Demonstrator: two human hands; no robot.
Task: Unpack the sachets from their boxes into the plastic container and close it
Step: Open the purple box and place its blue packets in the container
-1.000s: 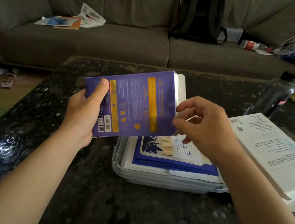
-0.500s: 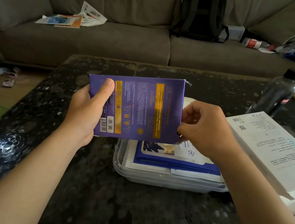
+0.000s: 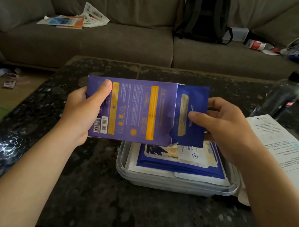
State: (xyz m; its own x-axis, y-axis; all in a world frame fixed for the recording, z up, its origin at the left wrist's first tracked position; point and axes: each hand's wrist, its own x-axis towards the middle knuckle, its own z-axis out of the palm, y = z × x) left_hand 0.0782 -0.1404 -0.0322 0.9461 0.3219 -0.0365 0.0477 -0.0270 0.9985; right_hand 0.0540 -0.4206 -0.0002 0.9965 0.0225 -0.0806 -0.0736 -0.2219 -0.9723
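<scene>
Purple box (image 3: 135, 109), orange bands and white barcode. Dark blue sachet (image 3: 192, 98), gold stripe. Clear container (image 3: 172, 185). Black speckled table (image 3: 128, 209). Grey-brown sofa (image 3: 116, 44). Black backpack (image 3: 205, 13).

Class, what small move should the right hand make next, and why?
Probably pull the blue sachet rightward, clear of the purple box: the right hand pinches it, part way out of the open end, while the left hand grips the box.

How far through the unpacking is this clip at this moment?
Done: several sachets lie in the plastic container. In hand: the left hand holds the purple box while the right hand pinches a dark blue sachet that sticks partly out of it. Left: put that sachet in, then close the container, which has no lid on.
</scene>
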